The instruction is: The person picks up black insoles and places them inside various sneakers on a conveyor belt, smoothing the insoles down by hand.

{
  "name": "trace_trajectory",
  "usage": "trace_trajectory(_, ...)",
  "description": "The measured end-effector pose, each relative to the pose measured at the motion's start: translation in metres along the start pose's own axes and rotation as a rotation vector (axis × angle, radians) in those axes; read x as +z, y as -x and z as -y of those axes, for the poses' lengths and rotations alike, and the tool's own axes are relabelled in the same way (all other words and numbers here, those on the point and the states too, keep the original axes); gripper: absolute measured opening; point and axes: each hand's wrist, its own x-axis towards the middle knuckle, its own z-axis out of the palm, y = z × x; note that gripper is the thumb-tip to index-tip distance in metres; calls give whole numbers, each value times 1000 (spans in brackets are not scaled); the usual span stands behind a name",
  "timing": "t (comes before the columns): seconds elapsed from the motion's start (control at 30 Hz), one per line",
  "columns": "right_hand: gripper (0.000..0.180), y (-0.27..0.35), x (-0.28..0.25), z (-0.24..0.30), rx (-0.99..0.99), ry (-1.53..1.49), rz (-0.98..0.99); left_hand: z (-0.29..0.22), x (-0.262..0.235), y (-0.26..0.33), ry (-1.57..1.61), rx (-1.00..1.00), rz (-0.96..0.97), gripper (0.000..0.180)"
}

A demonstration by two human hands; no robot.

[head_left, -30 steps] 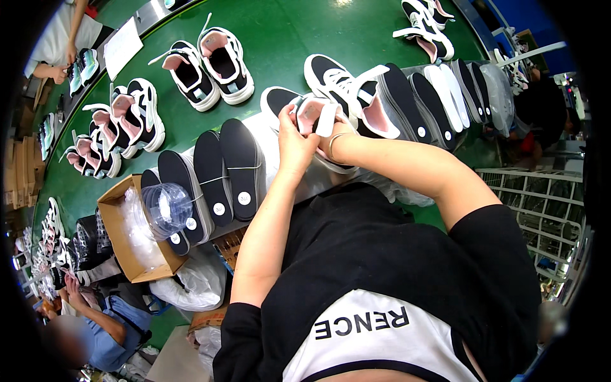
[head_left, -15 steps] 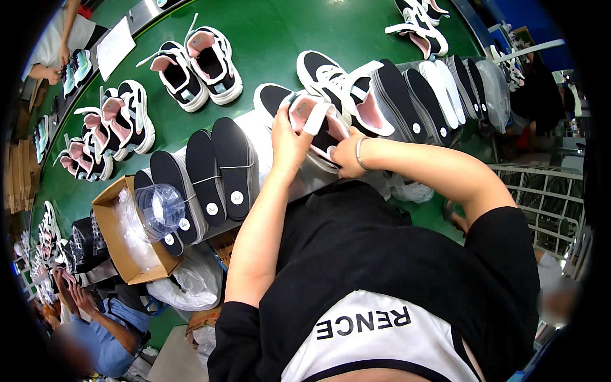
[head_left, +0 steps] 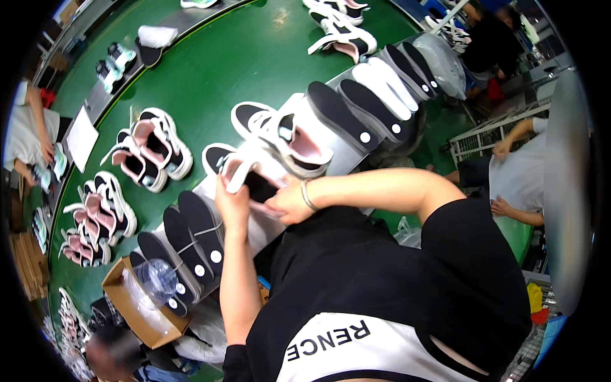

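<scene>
A black, white and pink sneaker (head_left: 217, 153) is between my hands at the table's near edge, its opening facing me. My left hand (head_left: 233, 198) is closed around the left side of its collar, next to a raised white strap. On the other side, my right hand (head_left: 290, 198), with a bangle at the wrist, is closed on the collar's right edge, its fingertips partly hidden in the opening. Just beyond, a matching sneaker (head_left: 259, 125) rests on a pale surface. Black insoles (head_left: 338, 114) lie to its right, and banded bundles of black insoles (head_left: 198, 223) lie left of my left hand.
More sneakers (head_left: 173, 135) stand in groups on the green table (head_left: 210, 70). White insoles (head_left: 384, 86) lie farther right. An open cardboard box (head_left: 121, 294) with clear plastic sits at the near left. Co-workers are at the left and right, including a person in a white shirt (head_left: 519, 169).
The whole view has turned, so the table contents appear lower and farther left. Both hands stay on the same sneaker. A person in white has come into view at the right.
</scene>
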Motion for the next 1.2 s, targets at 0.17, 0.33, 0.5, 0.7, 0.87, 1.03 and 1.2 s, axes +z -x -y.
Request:
trace_trajectory(0.17, 31, 52, -1, -81, 12, -381, -856, -18, -23, -8, -35, 38, -89, 47)
trace_trajectory(0.33, 32, 116, 20, -203, 827, -183, -1086, -70, -1, 7, -467, 724, -384, 53)
trace_trajectory(0.5, 47, 137, 59, -248, 1128, -106, -776, -83, 79, -1, -459, 552, 120, 72)
trace_trajectory(0.7, 44, 121, 62, -250, 965, 12, -878, -52, 124, -41, -572, 368, 143, 69)
trace_trajectory(0.87, 47, 132, 67, -260, 1079, -20, -843, -49, 120, -42, -518, 439, -34, 40)
trace_trajectory(1.03, 37, 132, 64, -278, 1039, -149, -919, -51, 109, -38, -498, 310, 52, 55)
trace_trajectory(1.2, 41, 120, 61, -289, 1067, -64, -859, -53, 105, -37, -574, 674, 165, 38)
